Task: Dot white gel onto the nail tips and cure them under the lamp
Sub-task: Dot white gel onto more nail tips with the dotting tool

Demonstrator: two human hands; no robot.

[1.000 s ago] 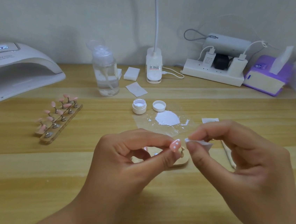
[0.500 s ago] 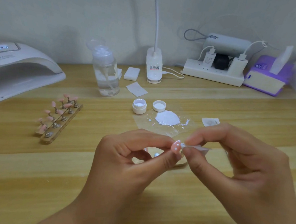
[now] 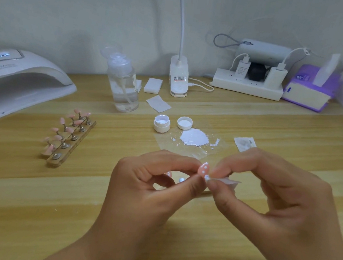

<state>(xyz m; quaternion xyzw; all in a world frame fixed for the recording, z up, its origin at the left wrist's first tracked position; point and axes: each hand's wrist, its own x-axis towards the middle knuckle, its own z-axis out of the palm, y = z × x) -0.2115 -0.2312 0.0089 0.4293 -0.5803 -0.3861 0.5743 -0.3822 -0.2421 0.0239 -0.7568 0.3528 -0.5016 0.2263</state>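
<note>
Closing the gap of a second ago, the right hand (image 3: 276,193) is pinching a folded wipe (image 3: 226,181) and bringing its corner against the dotted pink nail tip (image 3: 203,168), which the left hand (image 3: 150,182) is pinching above the tabletop (image 3: 32,200); likely tidying gel before curing.

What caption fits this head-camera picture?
Left hand pinches a dotted pink nail tip; right hand pinches a white wipe beside it.

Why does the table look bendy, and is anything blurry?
Head view: the wide lens bows the light wooden table toward the edges; soft, even light leaves only faint shadows under the left hand and right hand; the glowing display on the white dome-shaped curing lamp is smeared and unreadable; the pink dotted nail tip and folded white wipe between them look fairly sharp.
</note>
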